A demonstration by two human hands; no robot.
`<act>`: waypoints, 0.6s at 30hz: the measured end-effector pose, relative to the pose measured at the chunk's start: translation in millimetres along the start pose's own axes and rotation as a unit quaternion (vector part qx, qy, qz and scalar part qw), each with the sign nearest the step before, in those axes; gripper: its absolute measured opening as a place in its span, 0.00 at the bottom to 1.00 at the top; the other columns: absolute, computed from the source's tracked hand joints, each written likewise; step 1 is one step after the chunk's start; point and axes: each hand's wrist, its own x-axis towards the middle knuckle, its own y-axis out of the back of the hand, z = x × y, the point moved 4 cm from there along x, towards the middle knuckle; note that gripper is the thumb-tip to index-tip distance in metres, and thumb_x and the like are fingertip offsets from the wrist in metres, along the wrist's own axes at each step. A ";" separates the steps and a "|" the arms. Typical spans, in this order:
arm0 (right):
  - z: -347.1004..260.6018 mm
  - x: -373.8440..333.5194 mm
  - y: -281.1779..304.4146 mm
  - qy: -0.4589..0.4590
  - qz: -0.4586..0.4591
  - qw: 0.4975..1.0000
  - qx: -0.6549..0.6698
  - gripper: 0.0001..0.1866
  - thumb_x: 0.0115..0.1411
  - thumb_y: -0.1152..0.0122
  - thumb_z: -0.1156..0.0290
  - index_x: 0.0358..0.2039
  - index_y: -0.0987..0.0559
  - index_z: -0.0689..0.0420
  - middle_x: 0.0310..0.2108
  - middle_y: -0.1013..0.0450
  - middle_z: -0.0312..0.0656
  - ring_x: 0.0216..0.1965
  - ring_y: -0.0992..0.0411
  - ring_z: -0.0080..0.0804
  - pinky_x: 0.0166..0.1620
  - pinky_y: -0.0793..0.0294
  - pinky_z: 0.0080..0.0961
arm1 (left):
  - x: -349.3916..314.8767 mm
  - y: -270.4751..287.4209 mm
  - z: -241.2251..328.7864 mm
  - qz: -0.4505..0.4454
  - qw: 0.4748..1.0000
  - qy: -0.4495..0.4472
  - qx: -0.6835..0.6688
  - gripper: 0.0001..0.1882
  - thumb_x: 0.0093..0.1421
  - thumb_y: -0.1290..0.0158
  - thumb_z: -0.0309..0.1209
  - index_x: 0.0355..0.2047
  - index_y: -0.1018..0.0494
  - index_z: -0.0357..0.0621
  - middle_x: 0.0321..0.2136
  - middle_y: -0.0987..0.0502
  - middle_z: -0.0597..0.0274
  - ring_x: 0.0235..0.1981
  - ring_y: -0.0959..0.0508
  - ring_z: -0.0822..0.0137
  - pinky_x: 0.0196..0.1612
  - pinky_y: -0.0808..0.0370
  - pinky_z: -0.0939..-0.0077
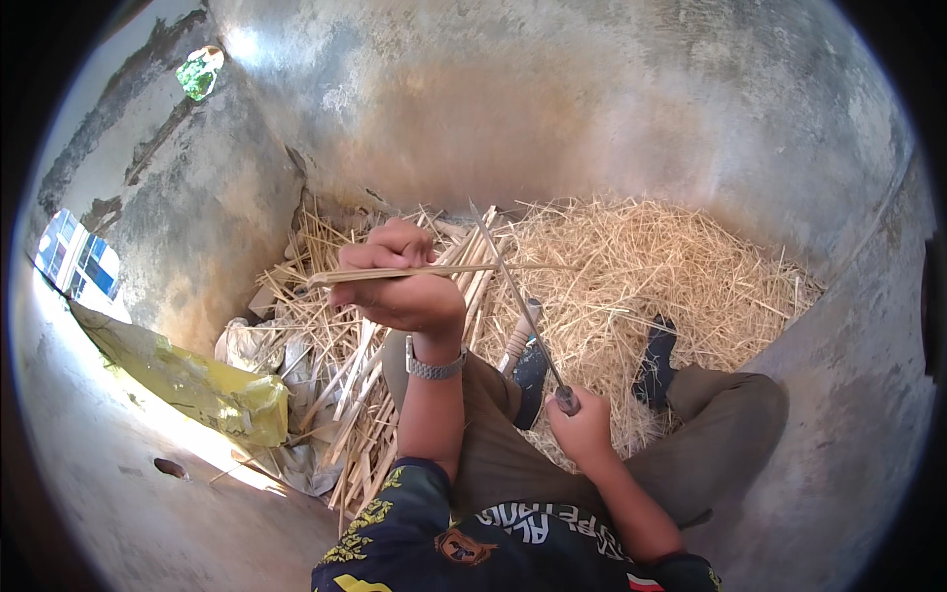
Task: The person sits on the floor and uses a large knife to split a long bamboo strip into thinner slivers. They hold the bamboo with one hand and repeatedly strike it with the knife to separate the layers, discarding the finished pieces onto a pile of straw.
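Note:
My left hand [400,281], with a metal watch [435,364] on its wrist, is closed round a thin bamboo strip [454,269]. The strip lies almost level and reaches to the right past the fingers. In my right hand [584,431] is the dark handle of a long, narrow knife [530,316]. Its blade slants up and to the left, crossing the strip just right of my left hand; I cannot tell whether they touch. Below the crossing, a pale cylindrical piece [520,335] stands beside my dark-covered foot [530,383].
Curly shavings [631,286] are heaped ahead and to the right. Split bamboo strips [367,414] lie in a bundle by my left leg. A yellow sheet [212,385] hangs at the left. Stained walls [552,109] enclose the spot closely. My legs [710,434] are bent outward.

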 end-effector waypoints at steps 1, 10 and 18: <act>-5.7 -0.7 1.5 0.010 0.010 1.000 0.000 0.14 0.57 0.36 0.75 0.19 0.31 0.62 0.12 0.40 0.40 0.15 0.44 0.22 0.21 0.42 0.28 | 2.0 1.9 0.5 0.013 1.000 0.013 0.005 0.34 0.71 0.82 0.62 0.26 0.43 0.46 0.13 0.38 0.62 0.14 0.43 0.72 0.16 0.42 0.79; 11.7 2.5 -5.7 -0.028 -0.052 0.998 -0.016 0.14 0.57 0.36 0.75 0.19 0.31 0.61 0.12 0.40 0.41 0.14 0.44 0.25 0.21 0.41 0.28 | 3.2 2.2 -0.5 0.015 0.998 0.023 0.052 0.34 0.72 0.83 0.61 0.25 0.45 0.47 0.12 0.39 0.62 0.13 0.45 0.73 0.17 0.44 0.80; -3.3 -5.0 4.1 0.029 0.017 0.999 0.018 0.14 0.55 0.35 0.73 0.19 0.30 0.63 0.12 0.36 0.45 0.14 0.40 0.30 0.22 0.37 0.33 | 6.8 -4.0 7.6 0.035 0.998 0.011 0.057 0.34 0.72 0.83 0.61 0.25 0.44 0.46 0.10 0.39 0.62 0.13 0.44 0.73 0.17 0.44 0.80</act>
